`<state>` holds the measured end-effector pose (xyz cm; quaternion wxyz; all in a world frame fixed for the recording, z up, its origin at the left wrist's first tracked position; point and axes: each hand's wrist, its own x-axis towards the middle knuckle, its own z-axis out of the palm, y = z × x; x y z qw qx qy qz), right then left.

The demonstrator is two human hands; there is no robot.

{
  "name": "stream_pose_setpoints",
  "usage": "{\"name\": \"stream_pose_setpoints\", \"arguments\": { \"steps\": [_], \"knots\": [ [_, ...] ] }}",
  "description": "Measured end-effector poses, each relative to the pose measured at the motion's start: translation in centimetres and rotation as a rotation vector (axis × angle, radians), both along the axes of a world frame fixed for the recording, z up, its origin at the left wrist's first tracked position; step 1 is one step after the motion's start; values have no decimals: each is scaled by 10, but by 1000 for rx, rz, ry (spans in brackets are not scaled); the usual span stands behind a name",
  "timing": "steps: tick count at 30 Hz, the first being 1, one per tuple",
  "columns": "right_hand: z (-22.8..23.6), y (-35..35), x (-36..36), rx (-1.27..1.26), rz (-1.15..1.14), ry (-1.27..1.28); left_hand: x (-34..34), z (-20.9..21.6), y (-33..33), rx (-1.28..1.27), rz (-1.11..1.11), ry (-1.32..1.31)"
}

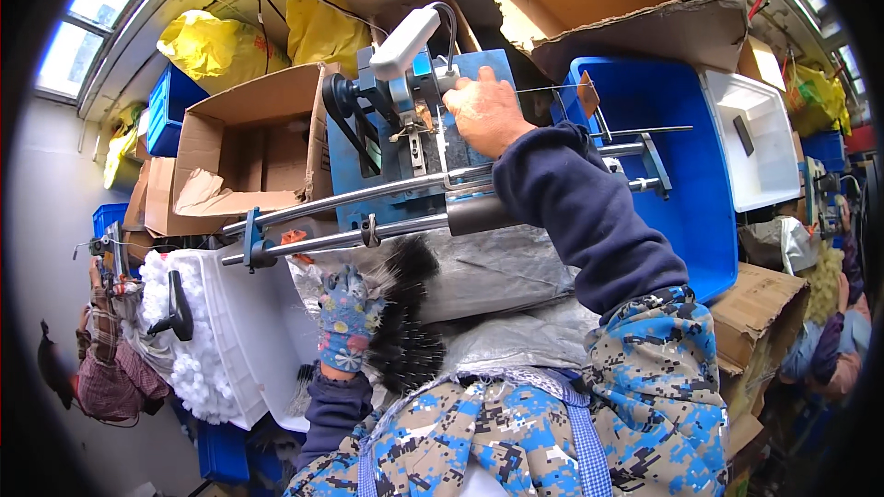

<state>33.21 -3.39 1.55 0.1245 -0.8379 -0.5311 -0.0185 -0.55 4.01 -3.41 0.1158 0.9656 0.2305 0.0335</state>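
Note:
My right hand (488,110), bare, reaches over to the bench machine (348,166) with its blue base plate. Its fingers are curled down beside a small pale box (446,76) on the machine; what they grip is hidden beneath them. My left hand (348,317) wears a blue patterned glove and is down by my lap, its fingers stretched upward and slightly apart. Right beside it lies a bundle of black bristles (405,313) with pale tips, on silvery sheeting (497,267). Two metal rails (359,193) cross the machine's front, between me and its plate.
An open cardboard box (249,143) stands left of the machine, and a deep blue bin (714,202) to its right. A white tub (253,340) with fluffy white material (198,377) is at the left. Other people work at both sides. Thin rods (645,132) jut out over the blue bin.

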Motion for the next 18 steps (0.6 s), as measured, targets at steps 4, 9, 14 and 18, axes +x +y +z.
{"name": "stream_pose_setpoints", "arguments": {
  "steps": [4,9,14,18],
  "knots": [
    [-4,-1,-2,4,-10,17,3,14,2,-31,-100,-86],
    [-9,-4,2,95,11,6,7,4,-2,-62,-63,-167],
    [-13,-1,3,112,62,-13,24,24,-9,-101,-120,-269],
    [-7,-2,-1,75,12,-21,16,9,-13,-313,62,-291]
  ]
}}
